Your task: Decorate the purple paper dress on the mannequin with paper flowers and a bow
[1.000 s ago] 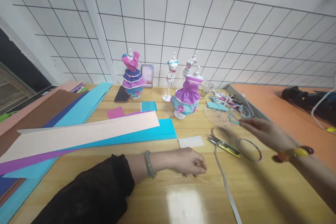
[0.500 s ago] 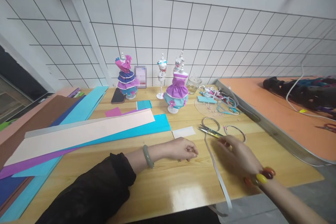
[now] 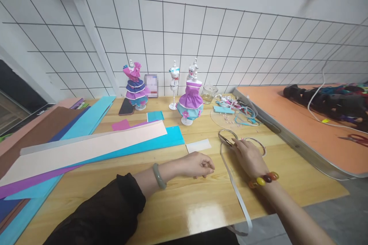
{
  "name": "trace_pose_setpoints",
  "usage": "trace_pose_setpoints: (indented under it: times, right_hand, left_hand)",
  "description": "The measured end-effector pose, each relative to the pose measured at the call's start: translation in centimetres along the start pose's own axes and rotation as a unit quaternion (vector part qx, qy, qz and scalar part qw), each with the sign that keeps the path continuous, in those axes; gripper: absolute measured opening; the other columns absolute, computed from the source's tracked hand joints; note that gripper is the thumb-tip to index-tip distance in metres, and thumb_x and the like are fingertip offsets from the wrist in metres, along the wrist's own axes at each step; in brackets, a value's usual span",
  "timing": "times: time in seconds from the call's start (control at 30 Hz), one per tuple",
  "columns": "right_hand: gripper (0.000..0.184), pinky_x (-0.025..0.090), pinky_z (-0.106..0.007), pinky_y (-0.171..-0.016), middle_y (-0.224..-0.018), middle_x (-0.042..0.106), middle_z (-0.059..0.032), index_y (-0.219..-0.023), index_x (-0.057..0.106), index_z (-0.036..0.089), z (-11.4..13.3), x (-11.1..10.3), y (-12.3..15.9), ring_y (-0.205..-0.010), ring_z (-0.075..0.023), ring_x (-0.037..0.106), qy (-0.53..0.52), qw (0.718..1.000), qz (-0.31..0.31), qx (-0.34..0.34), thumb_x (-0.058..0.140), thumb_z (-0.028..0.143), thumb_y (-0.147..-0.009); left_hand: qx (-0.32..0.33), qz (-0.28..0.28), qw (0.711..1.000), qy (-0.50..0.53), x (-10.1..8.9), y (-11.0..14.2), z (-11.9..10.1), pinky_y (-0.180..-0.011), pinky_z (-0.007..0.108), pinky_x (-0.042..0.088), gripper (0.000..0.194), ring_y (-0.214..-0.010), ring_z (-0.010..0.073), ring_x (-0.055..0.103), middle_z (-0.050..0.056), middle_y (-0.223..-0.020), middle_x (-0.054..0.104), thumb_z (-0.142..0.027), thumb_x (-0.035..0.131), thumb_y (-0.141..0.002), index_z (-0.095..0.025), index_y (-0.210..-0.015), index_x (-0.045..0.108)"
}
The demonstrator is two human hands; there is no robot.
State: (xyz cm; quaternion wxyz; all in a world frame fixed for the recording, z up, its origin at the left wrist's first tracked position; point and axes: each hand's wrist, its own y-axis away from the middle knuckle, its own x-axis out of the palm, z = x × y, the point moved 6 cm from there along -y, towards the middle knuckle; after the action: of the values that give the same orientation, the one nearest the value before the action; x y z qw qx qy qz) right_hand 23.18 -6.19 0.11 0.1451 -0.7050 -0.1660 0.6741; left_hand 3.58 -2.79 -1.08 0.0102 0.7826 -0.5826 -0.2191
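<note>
My left hand rests above the table near a small white paper piece. Its fingers curl together; anything pinched in them is hidden. Farther right, my right hand lies low over the table with its fingers on the handle end of small thread snips. The snips' blades point left, across a ring of ribbon. From that ring a pale ribbon runs between my hands and over the front edge. A second ring of ribbon sits behind my right hand.
Dress forms in paper dresses, one purple and teal, one layered, stand at the back beside a bare form. Long paper sheets cover the left. A glass jar, trimmings and an orange board are right.
My right hand has shifted left and up, turning the snips so more of the handle is under its fingers. My left hand keeps its curled pose. The view has shifted slightly.
</note>
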Motion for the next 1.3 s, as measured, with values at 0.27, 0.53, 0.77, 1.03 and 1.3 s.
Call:
trace_pose_setpoints:
  times: [0.27, 0.53, 0.77, 1.03, 1.3]
  right_hand:
    - [0.026, 0.045, -0.034, -0.074, -0.091, 0.065, -0.0130, -0.094, 0.058, 0.016, -1.4, 0.0, 1.1, -0.085, -0.0237, 0.059, -0.104, 0.992, 0.019, 0.074, 0.035, 0.028, -0.089]
    - [0.035, 0.044, -0.031, -0.065, -0.086, 0.067, -0.0113, -0.101, 0.053, 0.017, -2.0, -0.5, 1.1, -0.077, -0.0244, 0.062, -0.164, 0.962, 0.080, 0.204, 0.041, 0.045, -0.084]
    - [0.038, 0.043, -0.031, -0.059, -0.074, 0.069, -0.0065, -0.100, 0.062, 0.023, -0.8, 0.6, -0.4, -0.074, -0.0271, 0.064, -0.090, 0.956, 0.171, 0.222, 0.045, 0.050, -0.080]
    - [0.039, 0.045, -0.030, -0.061, -0.075, 0.069, -0.0066, -0.086, 0.065, 0.018, 0.8, -1.5, 1.3, -0.070, -0.0233, 0.063, -0.288, 0.922, 0.096, 0.239, 0.052, 0.053, -0.075]
    - [0.032, 0.043, -0.025, -0.055, -0.076, 0.064, -0.0045, -0.075, 0.066, 0.017, 6.6, -5.1, 1.7, -0.064, -0.0164, 0.055, -0.488, 0.838, 0.095, 0.224, 0.065, 0.048, -0.068]
  left_hand:
    - [0.002, 0.014, 1.000, 0.002, 0.0, -0.2, 0.3, -0.045, 0.017, 0.043, 0.026, -0.055, 0.0069, 0.052, 0.001, -0.072, 0.059, -0.026, 0.048, -0.076, -0.017, -0.098, 0.060]
    - [0.016, 0.021, 1.000, 0.015, -0.1, -0.1, 0.2, -0.045, 0.017, 0.043, 0.026, -0.052, 0.0063, 0.051, 0.000, -0.072, 0.058, -0.027, 0.050, -0.076, -0.017, -0.098, 0.060]
    - [0.019, 0.007, 1.000, 0.005, -0.2, 0.3, 0.0, -0.046, 0.017, 0.043, 0.023, -0.056, 0.0069, 0.052, 0.001, -0.073, 0.059, -0.026, 0.049, -0.077, -0.018, -0.095, 0.061]
    - [0.032, -0.037, 0.993, 0.110, -0.1, 0.5, 0.0, -0.043, 0.018, 0.040, 0.029, -0.049, 0.0053, 0.049, 0.000, -0.070, 0.056, -0.033, 0.050, -0.080, -0.015, -0.101, 0.058]
    - [0.144, -0.188, 0.951, 0.199, -2.2, 1.9, -3.2, -0.060, 0.021, 0.043, 0.042, -0.069, 0.0075, 0.052, 0.009, -0.104, 0.058, -0.045, 0.054, -0.078, -0.013, -0.102, 0.064]
